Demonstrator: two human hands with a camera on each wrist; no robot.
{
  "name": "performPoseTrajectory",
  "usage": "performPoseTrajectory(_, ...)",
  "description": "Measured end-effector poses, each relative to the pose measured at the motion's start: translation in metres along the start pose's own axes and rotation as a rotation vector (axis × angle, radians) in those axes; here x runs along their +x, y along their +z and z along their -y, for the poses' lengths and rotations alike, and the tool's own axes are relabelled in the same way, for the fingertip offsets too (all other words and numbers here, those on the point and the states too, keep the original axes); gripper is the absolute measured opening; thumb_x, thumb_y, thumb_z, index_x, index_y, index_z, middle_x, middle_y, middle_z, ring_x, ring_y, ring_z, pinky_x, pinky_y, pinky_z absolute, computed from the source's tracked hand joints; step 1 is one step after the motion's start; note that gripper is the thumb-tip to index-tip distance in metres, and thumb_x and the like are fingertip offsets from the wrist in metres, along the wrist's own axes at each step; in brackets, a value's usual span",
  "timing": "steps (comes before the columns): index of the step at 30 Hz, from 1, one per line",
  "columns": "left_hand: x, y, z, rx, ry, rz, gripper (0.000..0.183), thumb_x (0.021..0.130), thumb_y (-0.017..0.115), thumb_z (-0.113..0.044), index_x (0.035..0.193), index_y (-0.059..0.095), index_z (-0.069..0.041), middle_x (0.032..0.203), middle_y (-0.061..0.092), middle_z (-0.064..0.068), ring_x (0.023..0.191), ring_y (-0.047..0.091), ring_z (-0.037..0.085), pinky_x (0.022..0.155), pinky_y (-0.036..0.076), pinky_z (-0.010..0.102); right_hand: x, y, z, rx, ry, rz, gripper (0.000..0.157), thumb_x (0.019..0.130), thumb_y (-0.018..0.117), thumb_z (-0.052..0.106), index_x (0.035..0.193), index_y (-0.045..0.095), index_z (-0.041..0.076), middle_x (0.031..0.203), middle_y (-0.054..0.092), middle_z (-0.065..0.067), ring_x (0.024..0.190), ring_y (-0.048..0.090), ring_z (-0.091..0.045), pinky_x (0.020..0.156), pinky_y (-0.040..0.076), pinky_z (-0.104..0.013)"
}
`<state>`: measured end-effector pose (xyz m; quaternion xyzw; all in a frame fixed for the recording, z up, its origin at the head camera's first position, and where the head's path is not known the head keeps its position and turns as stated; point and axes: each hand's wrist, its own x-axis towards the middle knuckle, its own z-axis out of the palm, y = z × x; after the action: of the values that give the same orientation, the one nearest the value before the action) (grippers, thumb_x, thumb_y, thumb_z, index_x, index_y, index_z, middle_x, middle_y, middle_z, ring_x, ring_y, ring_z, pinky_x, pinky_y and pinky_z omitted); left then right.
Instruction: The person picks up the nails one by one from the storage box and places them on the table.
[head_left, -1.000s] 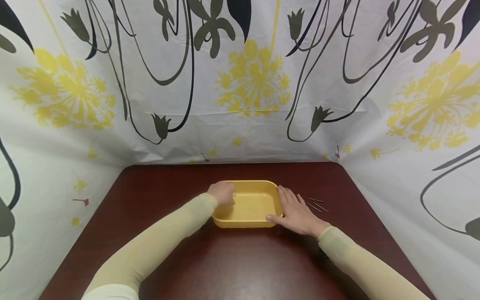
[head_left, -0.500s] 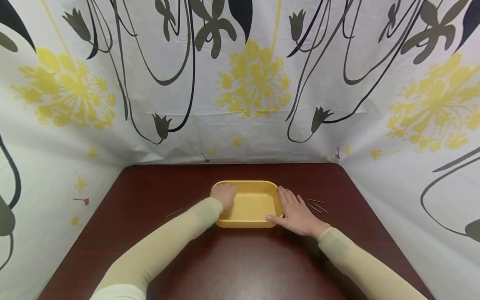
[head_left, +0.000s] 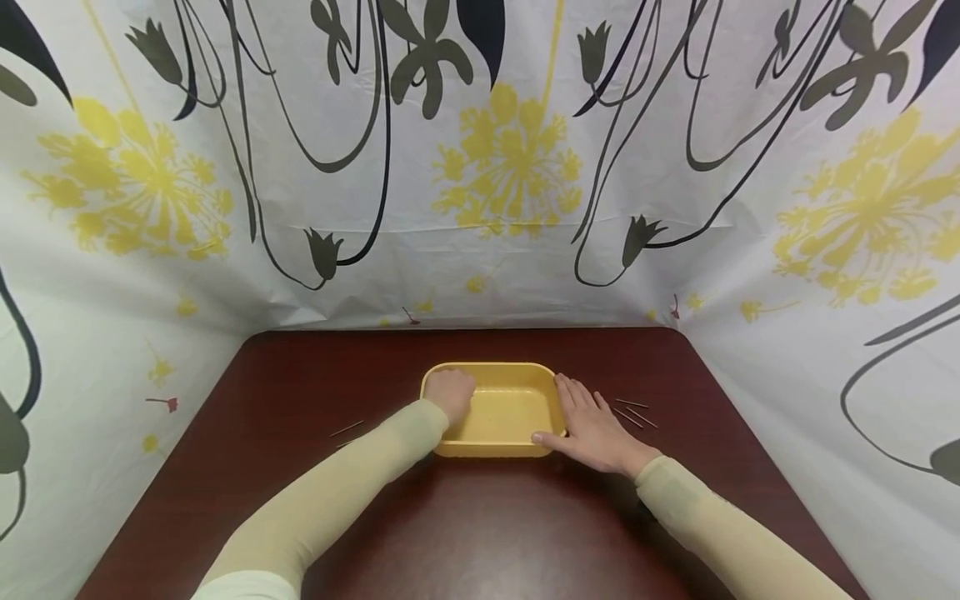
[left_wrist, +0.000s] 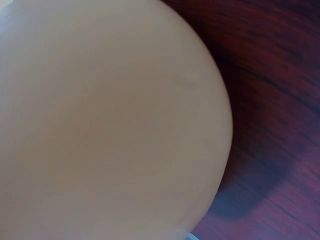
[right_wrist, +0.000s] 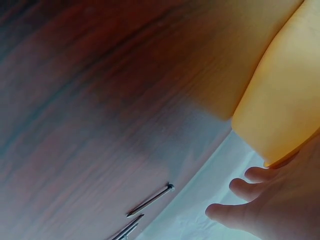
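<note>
A shallow yellow plastic tray [head_left: 517, 408] sits on the table. My left hand [head_left: 448, 395] reaches in over its left side, back of the hand up and fingers curled downward. The fingertips are hidden, so whether they pinch anything is not visible. Against the tray's right rim lies my right hand [head_left: 596, 429], fingers straight, with the thumb over the rim near the front corner. Several metal nails [head_left: 632, 412] lie to the right of that hand; the right wrist view shows one nail [right_wrist: 150, 201] with its head up close. More nails [head_left: 347, 428] lie left of the tray, partly behind my left sleeve.
The dark red-brown wooden table [head_left: 480, 533] has a patterned white curtain [head_left: 480, 275] hanging behind it and at both sides. My left forearm [head_left: 337, 492] crosses the table's left half. The left wrist view is mostly filled by a blurred pale surface.
My left hand has moved slightly right and deeper into the tray. A thin tip seen by its fingers earlier is not discernible now. Nails at left are uncovered. The right hand has stayed put.
</note>
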<state>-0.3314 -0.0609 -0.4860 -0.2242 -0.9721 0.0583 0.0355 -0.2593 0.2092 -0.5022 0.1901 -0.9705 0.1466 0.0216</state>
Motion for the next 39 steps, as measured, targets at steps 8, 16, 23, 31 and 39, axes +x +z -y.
performPoseTrajectory(8,-0.007,-0.001,-0.001,0.031,0.012,0.051,0.018,0.093,0.059,-0.004,0.092,0.073,-0.015,0.095,0.069,0.009,0.084,0.065,0.025,0.066,0.055,0.040,0.001,0.001,0.000,-0.015,-0.021,-0.017,0.118,0.085,0.045,0.084,0.162,0.008,0.003,0.165,0.019,-0.017,0.150,0.020,-0.036,0.113,0.019,-0.066)
performPoseTrajectory(16,-0.012,-0.006,-0.003,-0.053,0.026,0.081,0.016,0.101,0.059,-0.021,0.095,0.073,-0.016,0.104,0.064,0.012,0.091,0.061,0.029,0.070,0.054,0.042,0.001,0.001,0.000,-0.023,-0.010,-0.010,0.117,0.085,0.044,0.085,0.162,0.007,0.005,0.165,0.018,-0.015,0.150,0.020,-0.034,0.114,0.019,-0.065)
performPoseTrajectory(23,-0.014,-0.009,-0.005,-0.073,0.085,0.064,0.016,0.100,0.060,-0.019,0.090,0.072,-0.020,0.106,0.062,0.009,0.094,0.060,0.029,0.071,0.053,0.043,0.000,0.001,0.000,-0.016,-0.008,-0.012,0.114,0.087,0.049,0.080,0.162,0.007,0.004,0.165,0.018,-0.016,0.150,0.019,-0.035,0.113,0.018,-0.066)
performPoseTrajectory(31,-0.020,-0.023,-0.008,-0.092,0.109,0.071,0.019,0.092,0.069,-0.021,0.075,0.062,-0.024,0.113,0.060,0.007,0.104,0.056,0.030,0.089,0.046,0.051,0.000,0.000,0.002,-0.018,-0.003,-0.011,0.118,0.085,0.043,0.086,0.162,0.007,0.004,0.165,0.018,-0.016,0.150,0.019,-0.036,0.114,0.018,-0.066)
performPoseTrajectory(39,-0.030,-0.040,-0.010,-0.108,0.146,0.017,0.027,0.087,0.072,-0.018,0.064,0.057,-0.022,0.120,0.057,0.008,0.112,0.055,0.031,0.100,0.040,0.056,0.001,0.001,0.000,-0.021,-0.012,-0.015,0.117,0.085,0.044,0.084,0.162,0.008,0.004,0.165,0.018,-0.017,0.150,0.020,-0.037,0.113,0.018,-0.067)
